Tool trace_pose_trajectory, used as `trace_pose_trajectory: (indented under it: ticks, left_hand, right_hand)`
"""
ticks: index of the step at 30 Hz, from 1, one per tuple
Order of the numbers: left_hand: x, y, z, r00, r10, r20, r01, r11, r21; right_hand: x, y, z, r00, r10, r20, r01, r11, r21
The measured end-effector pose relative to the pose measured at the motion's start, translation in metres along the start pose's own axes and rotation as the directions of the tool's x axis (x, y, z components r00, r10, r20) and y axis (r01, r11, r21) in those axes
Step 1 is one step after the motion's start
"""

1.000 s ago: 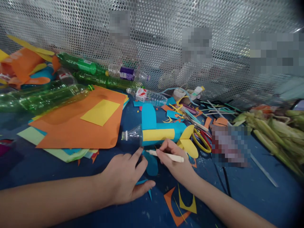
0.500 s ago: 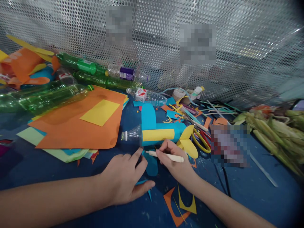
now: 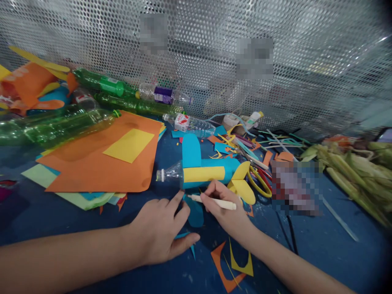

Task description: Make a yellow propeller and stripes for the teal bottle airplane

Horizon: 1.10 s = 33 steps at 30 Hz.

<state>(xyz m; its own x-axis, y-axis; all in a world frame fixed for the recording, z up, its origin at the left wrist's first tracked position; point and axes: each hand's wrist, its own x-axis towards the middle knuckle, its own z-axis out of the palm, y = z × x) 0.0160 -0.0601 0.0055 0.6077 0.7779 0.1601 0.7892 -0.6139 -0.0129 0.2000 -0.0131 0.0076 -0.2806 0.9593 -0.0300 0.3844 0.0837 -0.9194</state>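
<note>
A clear plastic bottle (image 3: pixel 172 174) lies on its side, wrapped in blue paper with a yellow strip (image 3: pixel 204 174) along it. One rounded blue paper wing (image 3: pixel 191 151) points away from me; another blue wing (image 3: pixel 194 212) lies on the near side. Yellow paper fins (image 3: pixel 243 185) sit at the bottle's right end. My right hand (image 3: pixel 225 208) grips a white marker pen (image 3: pixel 214 201), its tip over the near wing. My left hand (image 3: pixel 162 230) rests with fingers spread, its index fingertip by the bottle and the near wing's left edge.
Left of the bottle is a stack of coloured paper, orange sheet (image 3: pixel 128 175) uppermost. Green bottles (image 3: pixel 70 126) lie behind it, before a perforated metal screen (image 3: pixel 202 53). Yellow-handled scissors (image 3: pixel 259 183), paper scraps (image 3: pixel 228 265) and corn husks (image 3: pixel 346 163) lie to the right and front.
</note>
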Motion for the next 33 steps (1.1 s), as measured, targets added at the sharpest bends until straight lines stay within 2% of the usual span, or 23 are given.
trace_pose_trajectory:
  ticks: [33]
  left_hand:
    - [-0.0006,0.0001,0.0027,1.000,0.011,-0.020,-0.010,1.000,0.010]
  right_hand:
    - [0.0002,0.0035,0.0001,0.999,-0.026,-0.045,0.027,1.000,0.011]
